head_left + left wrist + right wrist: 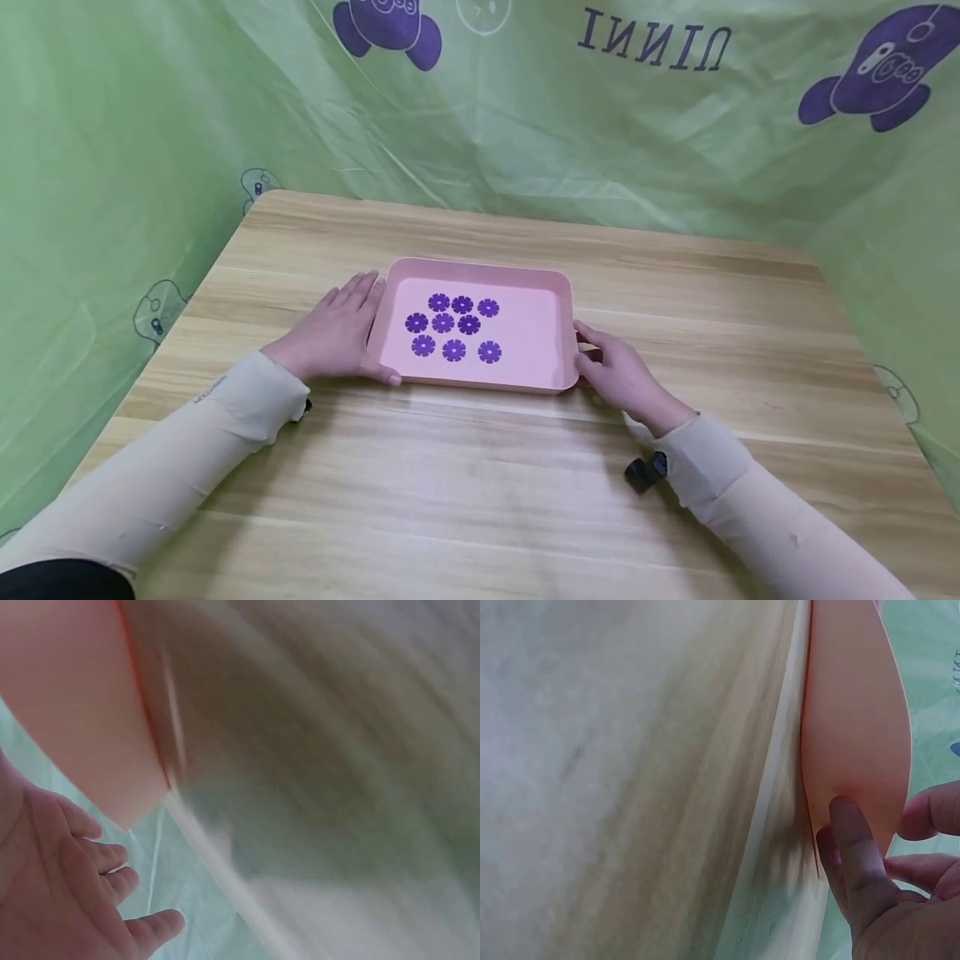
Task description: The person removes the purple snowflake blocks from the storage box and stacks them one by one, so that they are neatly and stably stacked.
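A shallow pink tray (525, 333) lies on the wooden table, holding several flat purple discs (443, 322) with notched edges, grouped in rough rows toward its left and middle. Along the tray's left side rests my left hand (337, 329), fingers extended and thumb by the near left corner. In the left wrist view, that hand (60, 877) has its palm showing beside the tray wall (82, 697). My right hand (618, 371) is at the tray's right side. Its fingertips touch the outer wall (855, 712) in the right wrist view, with the fingers slightly bent.
The wood-grain table (465, 483) extends around the tray on all sides. A green curtain (525, 150) with purple cartoon figures hangs behind and beside the table. A small black device (645, 472) is strapped at the right wrist.
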`<state>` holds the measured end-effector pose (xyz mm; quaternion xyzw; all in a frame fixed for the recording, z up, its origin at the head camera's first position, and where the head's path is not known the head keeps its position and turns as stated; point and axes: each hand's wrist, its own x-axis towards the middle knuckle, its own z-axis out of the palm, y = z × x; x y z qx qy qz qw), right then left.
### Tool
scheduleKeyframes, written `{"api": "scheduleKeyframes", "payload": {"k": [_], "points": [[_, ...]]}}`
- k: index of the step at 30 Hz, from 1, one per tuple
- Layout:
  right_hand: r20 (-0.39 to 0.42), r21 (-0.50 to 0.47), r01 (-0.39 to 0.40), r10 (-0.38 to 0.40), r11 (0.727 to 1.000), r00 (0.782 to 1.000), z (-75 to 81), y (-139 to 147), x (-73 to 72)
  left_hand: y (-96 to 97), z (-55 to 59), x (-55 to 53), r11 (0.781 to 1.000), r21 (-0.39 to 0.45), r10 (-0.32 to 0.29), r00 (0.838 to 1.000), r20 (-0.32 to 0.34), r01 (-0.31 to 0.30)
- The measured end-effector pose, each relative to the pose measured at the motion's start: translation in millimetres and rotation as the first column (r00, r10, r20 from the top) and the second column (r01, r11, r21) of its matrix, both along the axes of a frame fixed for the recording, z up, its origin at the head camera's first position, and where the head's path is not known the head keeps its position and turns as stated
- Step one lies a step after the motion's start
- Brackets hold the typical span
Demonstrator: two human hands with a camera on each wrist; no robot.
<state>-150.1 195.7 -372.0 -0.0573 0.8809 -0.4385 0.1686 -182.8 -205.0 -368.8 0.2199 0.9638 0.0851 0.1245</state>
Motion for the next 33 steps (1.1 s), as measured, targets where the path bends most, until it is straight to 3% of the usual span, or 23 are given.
{"api": "scheduleKeyframes", "payload": {"k": [12, 18, 23, 26, 30, 33], "points": [[-0.092, 0.096, -0.056, 0.065, 0.994, 0.994, 1.4, 2, -5.3, -2.6, -7.4, -8.9, 1.0, -0.016, -0.021, 0.999, 0.028, 0.022], [-0.109, 0.115, -0.075, 0.087, 0.991, 0.99, -0.8, 1, -4.7, -2.9, -6.2, -7.3, 0.999, -0.035, -0.035, 0.998, 0.059, 0.037], [-0.142, 0.147, -0.095, 0.116, 0.985, 0.983, 0.0, 0, -3.6, -3.0, -3.3, -3.2, 0.993, -0.098, -0.06, 0.998, 0.007, 0.06], [-0.157, 0.245, -0.138, 0.18, 0.96, 0.971, 7.1, 1, -6.7, -1.8, -1.2, -2.0, 0.989, -0.126, -0.082, 0.996, -0.026, 0.078], [-0.202, 0.4, -0.155, 0.251, 0.903, 0.947, 23.4, -1, -14.9, -0.7, 0.1, -1.4, 0.988, -0.13, -0.09, 0.996, -0.015, 0.087], [-0.247, 0.433, -0.133, 0.26, 0.891, 0.934, 33.6, -10, -22.1, -1.1, -0.8, -1.9, 0.988, -0.128, -0.087, 0.996, 0.001, 0.086]]}}
